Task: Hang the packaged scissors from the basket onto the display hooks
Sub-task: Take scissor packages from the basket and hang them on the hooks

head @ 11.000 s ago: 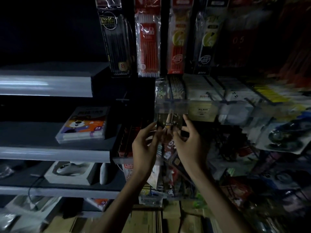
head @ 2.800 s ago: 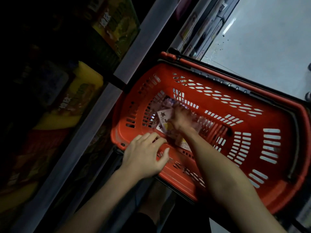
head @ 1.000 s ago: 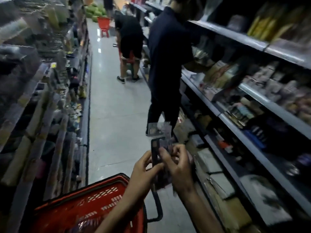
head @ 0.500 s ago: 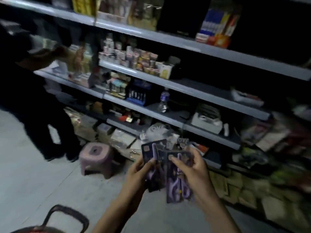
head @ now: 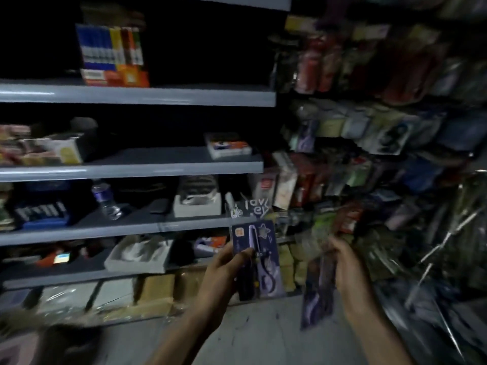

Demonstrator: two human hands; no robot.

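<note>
My left hand (head: 226, 267) grips a stack of packaged scissors (head: 257, 255), purple scissors on dark blue cards, held upright at chest height. My right hand (head: 345, 262) holds a single blurred packaged scissors (head: 316, 293) by its upper part, a short way right of the stack. The display hooks (head: 350, 180), crowded with hanging stationery packs, fill the wall to the right, above and beyond my right hand. The basket is out of view.
Grey shelves (head: 137, 97) with boxes, a water bottle (head: 106, 200) and white cartons stand to the left. Cardboard boxes (head: 155, 291) line the floor under the lowest shelf. Bare metal hook rods (head: 442, 241) stick out at the far right.
The view has swung right from the aisle to the shelves and hook wall. My hands have moved apart, and the right one now holds one pack away from the stack.
</note>
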